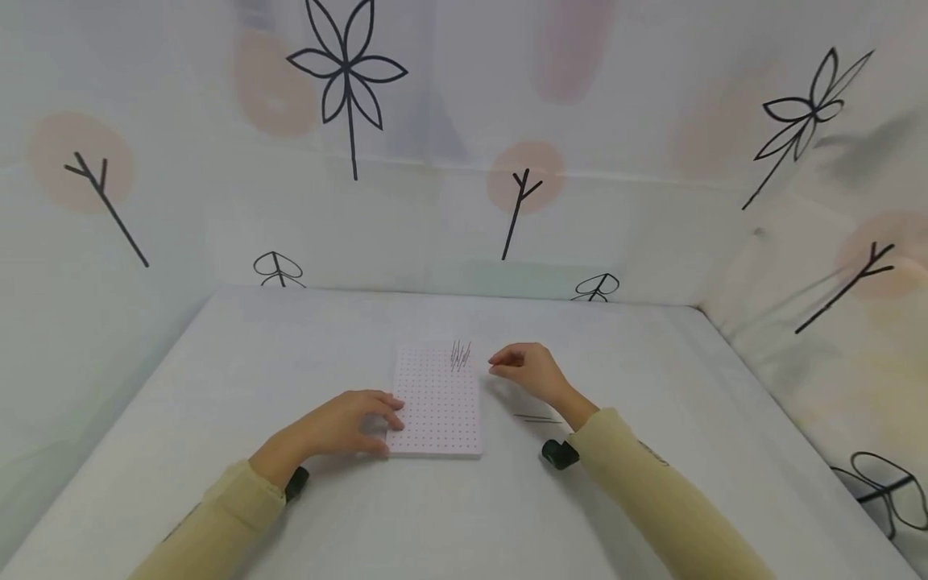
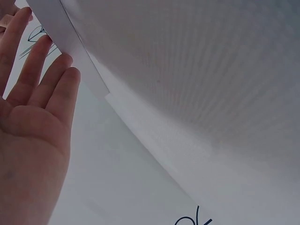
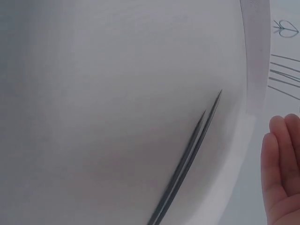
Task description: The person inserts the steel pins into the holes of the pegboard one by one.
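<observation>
A flat white board [image 1: 435,403] with a grid of small holes lies on the table. Several thin dark sticks [image 1: 460,356] stand in its far right corner, leaning slightly. My left hand [image 1: 348,423] rests beside the board's left side, fingers loosely spread with the tips at its edge. Just right of the far corner is my right hand [image 1: 529,370], thumb and forefinger close together; no stick shows between them. Two dark pointed sticks [image 3: 185,164] lie side by side on the table below the right wrist.
Dark wrist cameras [image 1: 560,453] sit under both wrists, the right one near the two loose sticks. The white table [image 1: 304,338] runs back to a cloth wall [image 1: 428,217] printed with flowers and twigs. Cloth walls also rise at both sides.
</observation>
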A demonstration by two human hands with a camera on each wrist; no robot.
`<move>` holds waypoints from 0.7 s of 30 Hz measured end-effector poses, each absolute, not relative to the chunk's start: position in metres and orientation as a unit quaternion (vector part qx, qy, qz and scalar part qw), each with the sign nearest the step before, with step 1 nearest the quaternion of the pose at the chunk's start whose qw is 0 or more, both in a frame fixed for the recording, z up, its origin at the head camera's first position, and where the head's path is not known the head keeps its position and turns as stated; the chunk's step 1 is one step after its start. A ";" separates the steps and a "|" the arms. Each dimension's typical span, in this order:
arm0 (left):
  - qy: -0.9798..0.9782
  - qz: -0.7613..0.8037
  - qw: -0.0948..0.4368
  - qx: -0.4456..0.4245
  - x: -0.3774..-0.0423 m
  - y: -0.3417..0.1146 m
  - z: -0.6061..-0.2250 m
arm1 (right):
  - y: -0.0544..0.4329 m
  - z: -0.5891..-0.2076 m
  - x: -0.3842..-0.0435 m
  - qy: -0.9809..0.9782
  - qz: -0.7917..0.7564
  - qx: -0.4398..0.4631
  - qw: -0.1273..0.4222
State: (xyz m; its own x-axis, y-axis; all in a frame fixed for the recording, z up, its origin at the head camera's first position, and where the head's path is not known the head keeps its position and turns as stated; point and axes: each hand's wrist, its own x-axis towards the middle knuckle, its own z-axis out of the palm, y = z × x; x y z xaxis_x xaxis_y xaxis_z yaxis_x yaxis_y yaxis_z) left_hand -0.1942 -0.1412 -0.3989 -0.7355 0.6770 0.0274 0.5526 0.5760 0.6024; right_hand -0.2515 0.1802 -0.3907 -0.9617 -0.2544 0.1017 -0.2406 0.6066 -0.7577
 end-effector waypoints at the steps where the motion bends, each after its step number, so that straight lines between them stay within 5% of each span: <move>1: 0.882 0.301 0.103 0.349 -0.195 -0.141 -0.399 | 0.182 -0.390 -0.250 0.896 -0.421 -0.140 0.009; 21: 0.884 0.302 0.103 0.342 -0.196 -0.142 -0.403 | 0.221 -0.394 -0.236 0.907 -0.389 -0.157 0.039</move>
